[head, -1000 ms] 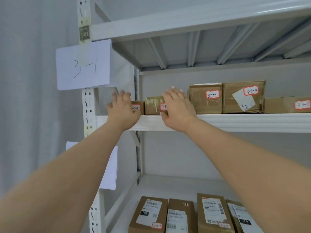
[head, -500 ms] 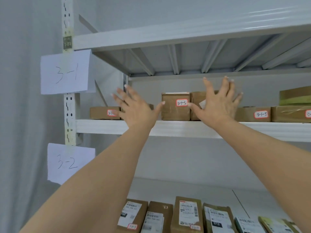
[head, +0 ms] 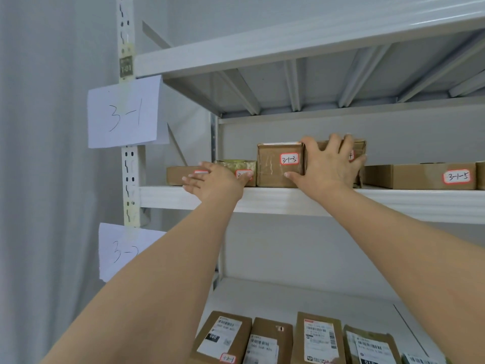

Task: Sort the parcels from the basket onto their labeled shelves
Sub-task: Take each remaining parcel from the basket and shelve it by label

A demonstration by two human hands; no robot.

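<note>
On the shelf (head: 367, 200) marked by the paper sign 3-1 (head: 123, 114) stands a row of brown parcels. My left hand (head: 217, 179) lies with straight fingers against the fronts of the low parcel 3-1-1 (head: 177, 176) and the tape-wrapped parcel 3-1-2 (head: 236, 164). The taller parcel 3-1-3 (head: 275, 166) stands beside them. My right hand (head: 328, 166) presses flat on the front of parcel 3-1-4 (head: 359, 148), fingertips at its top edge, thumb across the lower corner of 3-1-3. The flat parcel 3-1-5 (head: 420, 177) lies to the right. No basket is in view.
A white slotted upright (head: 128, 179) carries a second paper sign, 3-2 (head: 118, 250). Several labelled parcels (head: 320, 337) lie on the lower shelf. Another shelf board (head: 288, 51) hangs overhead. A grey curtain fills the left.
Both hands, spread in the air in front of the shelf half a second ago, have come down onto the parcels: the left on 3-1-1 and 3-1-2, the right on 3-1-4.
</note>
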